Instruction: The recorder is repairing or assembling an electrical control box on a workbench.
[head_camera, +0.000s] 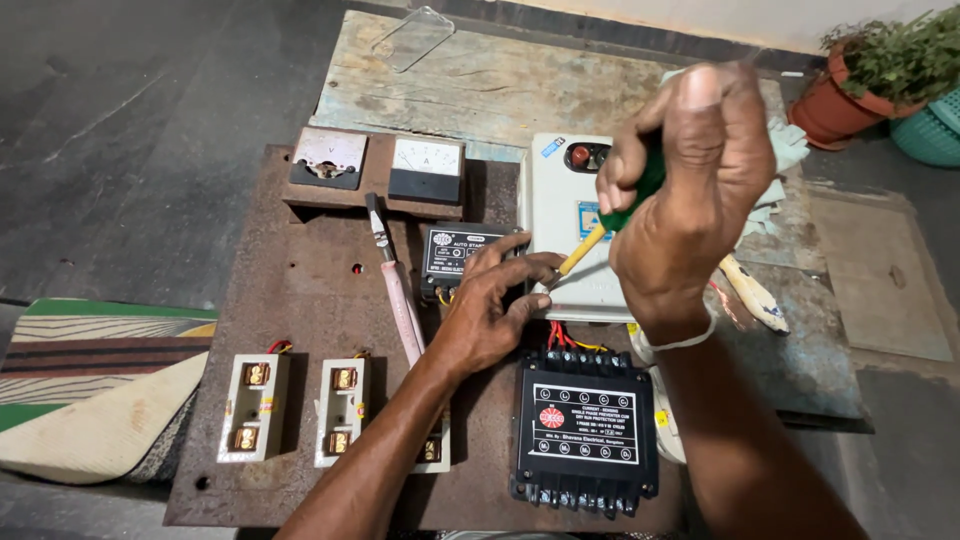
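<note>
My right hand (690, 190) grips a screwdriver (612, 220) with a green and yellow handle, its tip pointing down-left at the lower left corner of a white starter box (556, 215). My left hand (492, 310) rests with its fingers on that corner, right by the screwdriver tip. Both hands work over a rusty metal panel (300, 300) that lies flat. A small black module (455, 250) sits just left of my left fingers. Below the hands lies a black terminal unit (585, 425) with red and yellow wires at its top.
Two analogue meters (378, 165) stand at the panel's top. A pink-handled tool (398, 290) lies across the middle. White fuse holders (300, 410) sit at the lower left. A wooden board (480, 80), cloth, potted plant (880, 70) and striped mat (90, 380) surround the panel.
</note>
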